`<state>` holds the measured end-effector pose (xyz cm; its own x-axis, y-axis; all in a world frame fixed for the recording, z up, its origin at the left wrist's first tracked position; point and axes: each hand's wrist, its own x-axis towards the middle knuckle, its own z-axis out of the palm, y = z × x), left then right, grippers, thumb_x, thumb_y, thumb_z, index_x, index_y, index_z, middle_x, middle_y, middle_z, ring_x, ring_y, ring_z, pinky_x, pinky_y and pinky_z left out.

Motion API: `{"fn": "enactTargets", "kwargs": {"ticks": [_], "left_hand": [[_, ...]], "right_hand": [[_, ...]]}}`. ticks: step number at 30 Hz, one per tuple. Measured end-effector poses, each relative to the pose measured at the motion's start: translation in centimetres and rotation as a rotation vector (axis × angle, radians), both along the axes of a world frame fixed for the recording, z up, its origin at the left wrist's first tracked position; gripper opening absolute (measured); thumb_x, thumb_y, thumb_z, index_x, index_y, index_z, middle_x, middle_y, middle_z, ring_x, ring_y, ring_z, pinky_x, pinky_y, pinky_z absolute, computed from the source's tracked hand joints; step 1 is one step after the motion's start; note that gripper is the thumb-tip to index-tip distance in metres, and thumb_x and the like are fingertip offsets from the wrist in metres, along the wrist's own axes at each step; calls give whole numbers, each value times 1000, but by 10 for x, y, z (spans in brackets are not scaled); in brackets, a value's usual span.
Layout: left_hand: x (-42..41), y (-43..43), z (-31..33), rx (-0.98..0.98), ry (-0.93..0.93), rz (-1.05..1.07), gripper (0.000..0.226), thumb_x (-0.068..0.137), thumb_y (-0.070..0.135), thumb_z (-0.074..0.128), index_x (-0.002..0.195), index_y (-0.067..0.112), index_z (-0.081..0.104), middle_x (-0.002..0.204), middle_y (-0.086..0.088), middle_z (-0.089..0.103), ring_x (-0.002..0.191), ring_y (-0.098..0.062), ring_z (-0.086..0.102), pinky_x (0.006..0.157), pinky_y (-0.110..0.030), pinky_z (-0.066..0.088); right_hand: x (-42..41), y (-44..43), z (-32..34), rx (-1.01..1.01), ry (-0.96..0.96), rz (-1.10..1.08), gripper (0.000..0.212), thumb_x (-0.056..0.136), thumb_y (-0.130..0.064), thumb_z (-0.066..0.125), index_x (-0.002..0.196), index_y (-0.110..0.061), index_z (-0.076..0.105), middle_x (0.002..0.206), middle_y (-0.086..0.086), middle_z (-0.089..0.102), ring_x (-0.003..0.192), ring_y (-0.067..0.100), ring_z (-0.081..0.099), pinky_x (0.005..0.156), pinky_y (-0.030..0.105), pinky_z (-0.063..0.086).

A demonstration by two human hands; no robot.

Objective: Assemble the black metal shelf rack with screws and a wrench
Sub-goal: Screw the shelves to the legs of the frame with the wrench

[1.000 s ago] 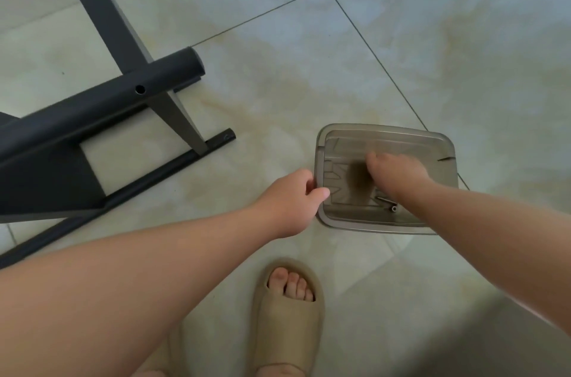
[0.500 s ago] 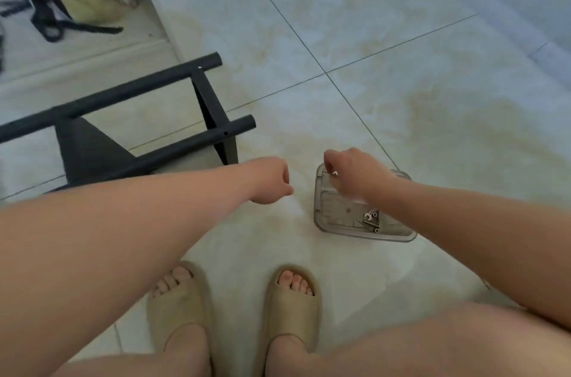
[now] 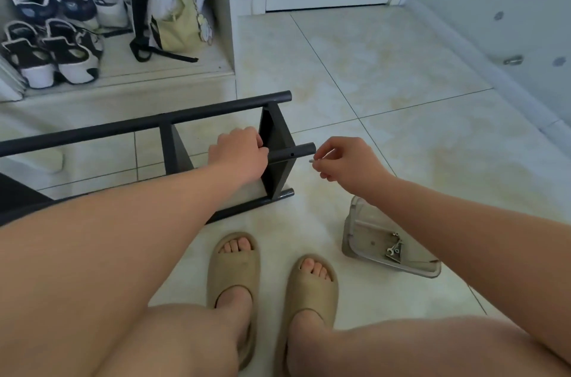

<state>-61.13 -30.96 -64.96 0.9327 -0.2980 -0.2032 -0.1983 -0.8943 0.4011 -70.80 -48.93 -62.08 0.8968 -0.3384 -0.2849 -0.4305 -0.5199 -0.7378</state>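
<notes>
- On pale tiled floor (image 3: 401, 83): black metal tubular shelf rack frame (image 3: 275, 135) lying on its side; stiff, likely light enough to steady one-handed.
- Left hand (image 3: 238, 154) wraps its middle tube.
- Right hand (image 3: 346, 166) pinches small silver screw (image 3: 311, 161) just off tube's end; tiny, probably slippery, so best held by the head.

Left hand (image 3: 238, 157): back up, fingers curled over the black rack tube (image 3: 301, 151), gripping it just left of its open end. Left forearm bare, extended from near left toward scene centre. Right hand (image 3: 349, 166): thumb and forefinger pinch a small screw (image 3: 311, 161), its tip just right of the tube end; other fingers loosely curled. Right forearm bare, reaching in from near right.
</notes>
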Motion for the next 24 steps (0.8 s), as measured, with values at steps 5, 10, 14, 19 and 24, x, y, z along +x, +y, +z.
{"fn": "enactTargets", "kwargs": {"ticks": [5,10,14,19,24], "left_hand": [[32,-9,-10,-194,201,-10,29,101,31,44,85,14,60,77,-8,59,73,-27,56,66,-35,45],[53,-25,-24,-218,374,-62,38,101,42,42,84,12,58,64,1,59,64,-24,52,64,-32,39],[59,-37,-34,-416,648,-4,43,100,44,49,105,5,68,87,-9,77,75,-25,75,57,-27,54],[61,-38,-42,-423,675,5,39,97,41,58,104,5,70,93,-14,76,68,-22,74,54,-26,56],[60,-39,-42,-394,640,8,40,97,41,58,106,4,69,93,-17,76,83,-32,75,66,-33,59]], "right_hand": [[14,1,-11,68,13,29,14,85,-4,62,83,-15,71,74,5,75,84,33,72,81,60,58],[23,-6,-27,140,-21,44,7,89,-1,64,89,-7,68,78,7,76,77,26,74,82,45,61],[28,-7,-33,195,-45,47,5,91,1,66,90,-3,67,82,13,75,69,17,73,77,37,63],[33,-3,-40,189,-58,41,5,90,0,66,90,-5,66,83,16,75,76,27,73,80,40,62],[32,2,-47,33,-62,89,14,91,-6,66,83,-18,65,76,4,74,72,13,72,78,39,60]]}}
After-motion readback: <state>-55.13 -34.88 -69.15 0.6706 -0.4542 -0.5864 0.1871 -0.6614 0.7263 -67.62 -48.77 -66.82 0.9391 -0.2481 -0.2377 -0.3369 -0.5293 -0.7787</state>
